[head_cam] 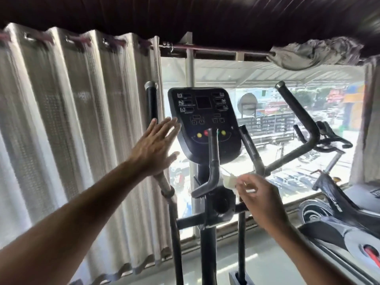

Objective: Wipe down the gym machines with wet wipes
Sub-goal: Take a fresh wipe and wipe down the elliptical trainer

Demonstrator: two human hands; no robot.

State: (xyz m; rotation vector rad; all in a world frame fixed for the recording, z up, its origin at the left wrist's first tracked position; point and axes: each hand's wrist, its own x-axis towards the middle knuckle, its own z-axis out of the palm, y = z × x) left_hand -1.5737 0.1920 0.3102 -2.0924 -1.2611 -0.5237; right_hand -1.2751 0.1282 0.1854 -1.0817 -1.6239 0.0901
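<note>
A black elliptical machine stands in front of me, its console (pixel 205 120) showing a dark screen and coloured buttons. My left hand (pixel 154 149) is stretched out with straight fingers just left of the console, fingertips near its left edge; whether they touch it I cannot tell. My right hand (pixel 261 196) is lower, to the right of the centre post, pinching a small crumpled white wet wipe (pixel 229 182) beside the short inner handlebar (pixel 212 161).
A long left handle (pixel 151 103) and a bent right handle (pixel 298 124) rise beside the console. A pale curtain (pixel 72 120) hangs at the left. An exercise bike (pixel 339 212) stands at the right. A big window (pixel 267 130) lies behind.
</note>
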